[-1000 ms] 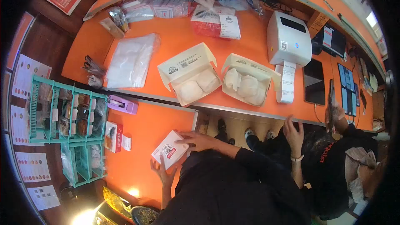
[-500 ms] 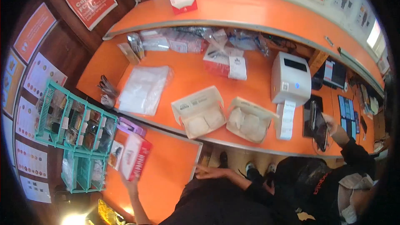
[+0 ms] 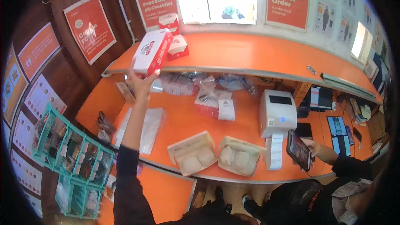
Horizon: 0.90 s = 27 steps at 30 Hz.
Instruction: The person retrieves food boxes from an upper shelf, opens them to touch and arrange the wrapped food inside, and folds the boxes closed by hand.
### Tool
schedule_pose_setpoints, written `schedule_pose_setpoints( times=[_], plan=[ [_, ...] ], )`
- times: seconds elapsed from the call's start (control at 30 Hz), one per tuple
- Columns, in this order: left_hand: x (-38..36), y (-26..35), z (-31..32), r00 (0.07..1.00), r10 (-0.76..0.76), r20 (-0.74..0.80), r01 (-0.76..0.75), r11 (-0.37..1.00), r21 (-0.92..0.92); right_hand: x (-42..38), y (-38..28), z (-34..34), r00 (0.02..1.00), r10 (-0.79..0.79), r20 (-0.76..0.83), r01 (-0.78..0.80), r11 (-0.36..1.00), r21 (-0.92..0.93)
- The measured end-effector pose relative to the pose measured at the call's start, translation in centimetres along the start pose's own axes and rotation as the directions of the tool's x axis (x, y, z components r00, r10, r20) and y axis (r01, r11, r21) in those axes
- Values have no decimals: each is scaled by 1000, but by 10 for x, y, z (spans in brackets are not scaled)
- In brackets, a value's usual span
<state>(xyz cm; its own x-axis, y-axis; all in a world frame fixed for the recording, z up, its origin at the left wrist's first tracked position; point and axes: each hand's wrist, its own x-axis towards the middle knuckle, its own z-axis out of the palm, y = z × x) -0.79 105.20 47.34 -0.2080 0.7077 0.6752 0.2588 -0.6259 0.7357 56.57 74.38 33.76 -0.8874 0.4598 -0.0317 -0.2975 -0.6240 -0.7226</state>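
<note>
My left hand (image 3: 143,82) is raised over the upper shelf, its fingers closed on the near end of a red and white cardboard box (image 3: 151,52). The box is tilted and overlaps two smaller red and white boxes (image 3: 178,46) stacked on that shelf. My right hand is out of view. Below on the counter, two open cardboard food boxes (image 3: 192,153) stand side by side, each with pale rounded contents; the right one (image 3: 238,158) is close to the front edge.
A white label printer (image 3: 278,110) with a printed strip stands right of the food boxes. At right, a co-worker's hand (image 3: 321,152) holds a phone (image 3: 298,151). Green baskets (image 3: 79,156) with packets stand at left. The orange upper shelf (image 3: 250,52) overhangs plastic bags.
My left hand has carried the box from the lower left counter up to the upper shelf. My right hand has left the view. The camera view has tilted upward.
</note>
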Motion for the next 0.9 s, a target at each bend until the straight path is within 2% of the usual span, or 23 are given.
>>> schedule_pose_setpoints(
  times=[0.03,0.1,0.13,0.17,0.2,0.23,0.3,0.33,0.37,0.43,0.57,0.63,0.67,0.73,0.77,0.83,0.9],
  plan=[
    [17,-4,23,1000,13,0,-13,1000,-17,1,1,2,1000,2,20,-2,1000,10],
    [47,-35,69,998,-32,-62,18,975,-223,1,4,4,998,7,57,-9,1000,24],
    [58,-48,85,998,-24,-58,10,971,-239,2,7,6,998,11,66,-13,999,31],
    [67,-60,99,996,-20,-90,21,1000,9,2,11,6,997,12,83,-15,999,30],
    [75,-71,111,993,-10,-121,41,965,258,4,14,6,996,14,90,-17,999,32],
    [80,-82,122,993,-7,-115,35,969,245,4,17,7,995,15,97,-19,999,34],
    [89,-96,136,989,-117,-95,138,958,251,4,21,6,994,17,110,-20,999,33],
    [90,-100,136,991,-134,8,130,969,209,4,23,5,993,16,114,-20,999,34],
    [90,-94,139,991,-134,11,129,970,206,4,24,5,993,17,121,-21,999,33],
    [85,-74,140,984,-169,-63,180,894,411,4,24,4,991,21,132,-26,999,38],
    [90,-61,141,979,-193,-63,198,836,511,4,19,2,987,28,156,-34,999,40],
    [92,-55,142,992,-122,-45,123,768,629,3,15,0,986,29,167,-35,999,38],
    [93,-55,142,992,-120,-48,123,768,628,4,14,-3,985,23,169,-30,999,37],
    [99,-68,145,1000,-15,-2,11,633,774,0,9,-5,984,23,176,-30,999,38],
    [102,-78,146,1000,-14,-7,14,635,772,0,9,-5,986,0,166,-5,1000,31],
    [114,-108,146,991,132,27,-117,741,661,1,6,-7,981,49,186,-55,998,26],
    [115,-115,143,990,127,56,-135,793,594,1,4,-8,979,74,190,-79,997,18]
  ],
)
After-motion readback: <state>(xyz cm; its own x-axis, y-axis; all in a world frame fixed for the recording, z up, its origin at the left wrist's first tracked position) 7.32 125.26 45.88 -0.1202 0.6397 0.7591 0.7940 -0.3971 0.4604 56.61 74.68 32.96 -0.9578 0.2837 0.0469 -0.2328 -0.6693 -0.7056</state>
